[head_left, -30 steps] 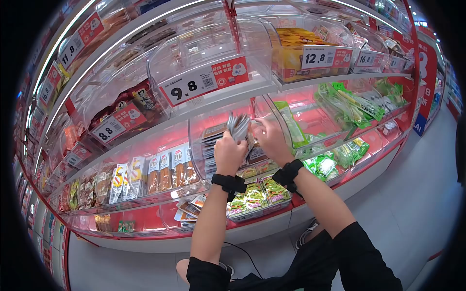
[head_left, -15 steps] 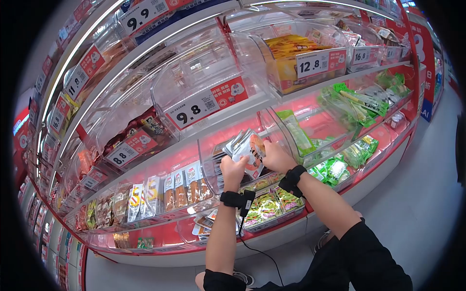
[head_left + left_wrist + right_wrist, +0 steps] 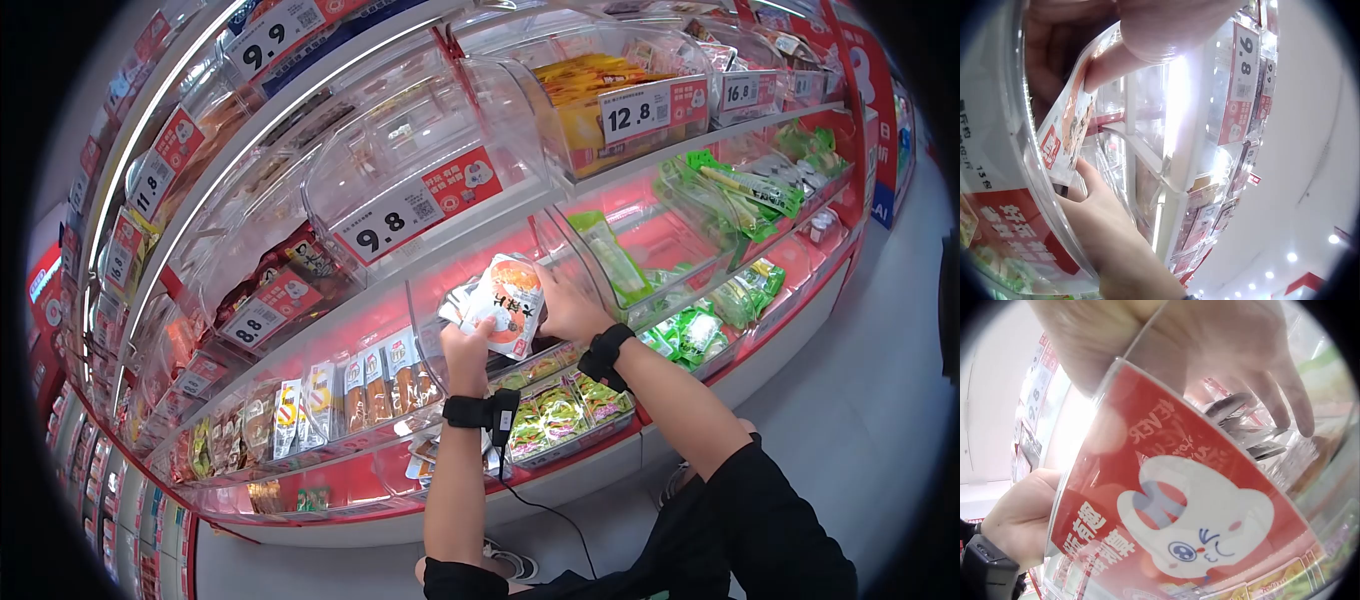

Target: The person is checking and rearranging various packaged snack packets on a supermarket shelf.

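one printed packet (image 3: 518,305) in the grip of the left hand (image 3: 468,350), thumb laid over the front, fingers curled round behind. held tilted, face up towards the head camera, with an orange picture near the top, dark characters down the middle and a red mark at the lower end. more white packets (image 3: 456,300) fanned out just beside the left thumb, on the side away from the right hand (image 3: 573,312). at the right edge of the printed packet, the right hand, fingers open and loosely straight in the right wrist view, seen through clear plastic, close to some silvery packets (image 3: 1263,440); too covered to tell which fingertips touch. both sets of fingers at a clear bin (image 3: 427,342), with a red panel (image 3: 1191,512) on the plastic, showing a white winking cartoon face.

above and beyond the fingers, a price sign (image 3: 385,225) reading 9.8; farther to the right, another sign (image 3: 637,110) reading 12.8, below yellow packets (image 3: 590,85). right of the right fingers, green packets (image 3: 617,268). left of the left fingers, a row of brown packets (image 3: 380,392). below the fingers, small green-and-pink packs (image 3: 560,415) in a lower tray. round each wrist, a black band (image 3: 480,411).
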The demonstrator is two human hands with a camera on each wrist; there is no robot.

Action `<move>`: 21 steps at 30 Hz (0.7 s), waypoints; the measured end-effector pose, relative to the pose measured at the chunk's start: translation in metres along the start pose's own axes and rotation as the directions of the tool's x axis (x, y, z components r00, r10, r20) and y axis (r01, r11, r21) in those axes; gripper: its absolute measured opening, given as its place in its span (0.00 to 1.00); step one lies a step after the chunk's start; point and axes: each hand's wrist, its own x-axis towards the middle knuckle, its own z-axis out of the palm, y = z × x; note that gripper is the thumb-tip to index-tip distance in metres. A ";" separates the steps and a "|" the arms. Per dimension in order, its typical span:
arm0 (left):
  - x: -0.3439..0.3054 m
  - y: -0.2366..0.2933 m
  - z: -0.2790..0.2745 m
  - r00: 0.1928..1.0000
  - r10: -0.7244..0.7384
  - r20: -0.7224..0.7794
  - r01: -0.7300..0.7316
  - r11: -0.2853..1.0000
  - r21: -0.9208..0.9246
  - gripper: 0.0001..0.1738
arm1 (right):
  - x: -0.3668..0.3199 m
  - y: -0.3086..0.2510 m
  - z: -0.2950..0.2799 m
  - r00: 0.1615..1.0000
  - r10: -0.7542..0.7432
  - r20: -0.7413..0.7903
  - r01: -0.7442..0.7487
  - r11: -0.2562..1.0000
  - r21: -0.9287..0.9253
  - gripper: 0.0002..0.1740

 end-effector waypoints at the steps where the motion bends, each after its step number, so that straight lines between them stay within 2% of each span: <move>1: -0.002 0.003 0.001 1.000 -0.002 -0.031 0.003 1.000 0.028 0.15 | 0.001 0.000 0.000 1.000 -0.009 0.010 0.009 1.000 0.007 0.50; 3: -0.008 0.007 0.003 0.996 -0.007 -0.094 0.014 0.997 0.079 0.15 | 0.001 -0.002 -0.002 0.999 -0.026 0.033 0.025 1.000 0.019 0.56; 4: -0.009 0.006 0.000 0.997 0.009 -0.078 -0.003 0.997 0.079 0.16 | 0.000 -0.003 -0.004 0.998 -0.061 0.012 0.061 0.998 0.005 0.56; 7: -0.012 0.016 -0.008 0.995 0.064 -0.073 -0.042 0.961 0.273 0.19 | -0.005 -0.010 -0.011 0.986 -0.164 -0.039 0.164 0.986 -0.005 0.57; 8: -0.016 0.019 -0.009 0.988 0.144 -0.050 -0.129 0.964 0.234 0.18 | -0.005 -0.013 -0.013 0.979 -0.198 -0.051 0.199 0.980 0.015 0.57; 11: -0.033 0.039 0.000 0.953 0.286 -0.103 -0.247 0.925 0.288 0.15 | -0.009 -0.025 -0.019 0.947 -0.293 -0.129 0.299 0.954 0.026 0.57; 12: -0.040 0.045 0.003 0.962 0.243 -0.123 -0.212 0.952 0.219 0.14 | -0.011 -0.027 -0.020 0.932 -0.324 -0.159 0.331 0.943 0.018 0.57; 15: -0.056 0.056 -0.004 0.963 0.257 -0.075 -0.188 0.848 0.495 0.15 | -0.016 -0.031 -0.020 0.919 -0.351 -0.181 0.352 0.936 -0.028 0.58; 16: -0.064 0.058 -0.002 0.948 0.313 -0.053 -0.257 0.855 0.451 0.15 | -0.019 -0.032 -0.020 0.915 -0.349 -0.204 0.343 0.937 -0.067 0.57; 19: -0.080 0.047 -0.002 0.927 0.374 -0.034 -0.338 0.870 0.360 0.13 | -0.021 -0.036 -0.020 0.899 -0.338 -0.277 0.341 0.939 -0.041 0.55; 20: -0.085 0.045 -0.001 0.914 0.404 -0.034 -0.367 0.860 0.354 0.12 | -0.022 -0.035 -0.020 0.905 -0.341 -0.254 0.342 0.939 -0.043 0.51; 21: -0.090 0.045 0.002 0.900 0.436 -0.032 -0.399 0.849 0.347 0.12 | -0.020 -0.034 -0.019 0.876 -0.398 -0.274 0.390 0.917 -0.083 0.51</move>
